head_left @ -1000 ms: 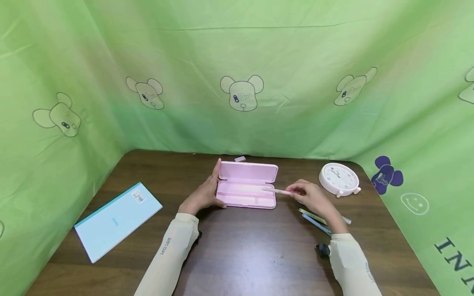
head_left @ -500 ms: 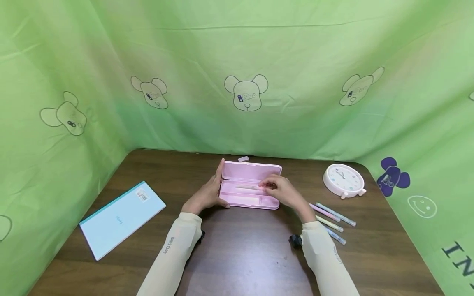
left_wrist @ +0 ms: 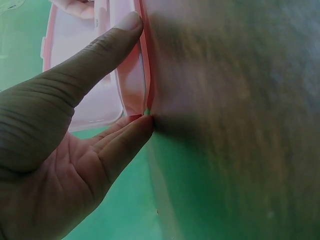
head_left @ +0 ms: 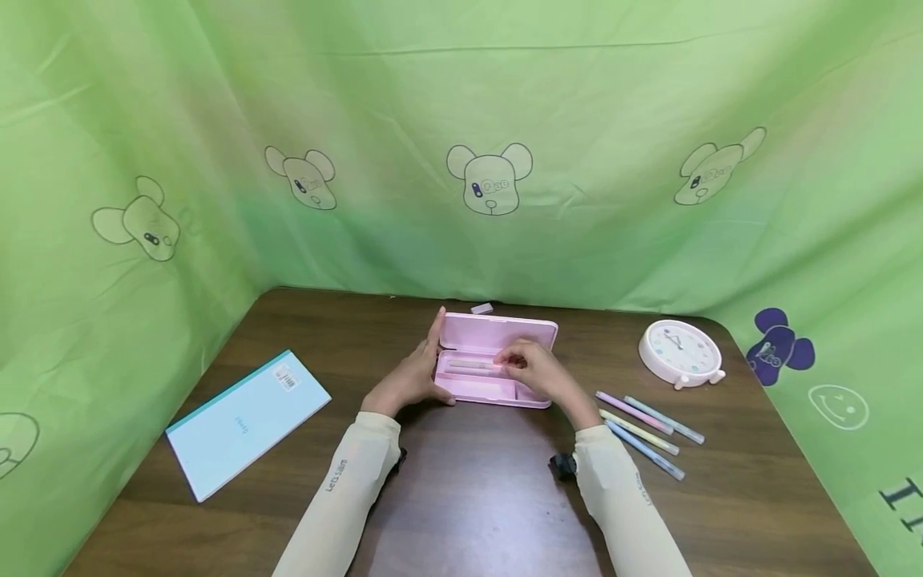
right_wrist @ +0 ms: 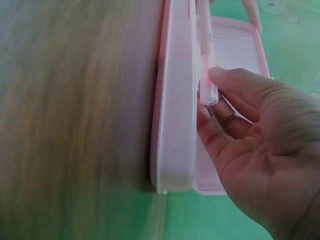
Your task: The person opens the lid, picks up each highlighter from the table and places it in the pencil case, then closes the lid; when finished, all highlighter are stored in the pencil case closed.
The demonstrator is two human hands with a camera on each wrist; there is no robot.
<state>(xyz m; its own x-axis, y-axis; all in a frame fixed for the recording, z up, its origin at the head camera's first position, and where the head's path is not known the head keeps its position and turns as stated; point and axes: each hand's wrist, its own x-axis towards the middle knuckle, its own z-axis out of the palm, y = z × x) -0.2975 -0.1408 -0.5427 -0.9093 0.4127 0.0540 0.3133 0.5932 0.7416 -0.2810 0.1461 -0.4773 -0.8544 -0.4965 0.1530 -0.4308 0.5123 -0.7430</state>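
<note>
A pink pencil case [head_left: 477,391] lies with its lid [head_left: 497,333] raised at the back. My left hand [head_left: 413,377] holds its left end, thumb at the front edge and fingers along the side. Seen from the left wrist, the thumb [left_wrist: 95,57] reaches over the case's front part. In the long rear compartment, a pale pen [head_left: 467,365] lies lengthwise. My right hand [head_left: 535,370] pinches the right end of that pen between thumb and fingers. The right wrist view shows the pen's clear end [right_wrist: 209,95] at the thumb tip, close over the case's edge.
Several pastel pens [head_left: 642,437] lie on the table right of the right forearm. Behind them stands a white alarm clock [head_left: 680,353]. A light blue notebook [head_left: 248,425] lies at the left. A small pink block [head_left: 481,308] sits behind the lid, near the green curtain [head_left: 375,240].
My right hand has moved left with the pen, from beside the case into its rear compartment. The left hand has stayed at the case's left end. The head view has shifted slightly.
</note>
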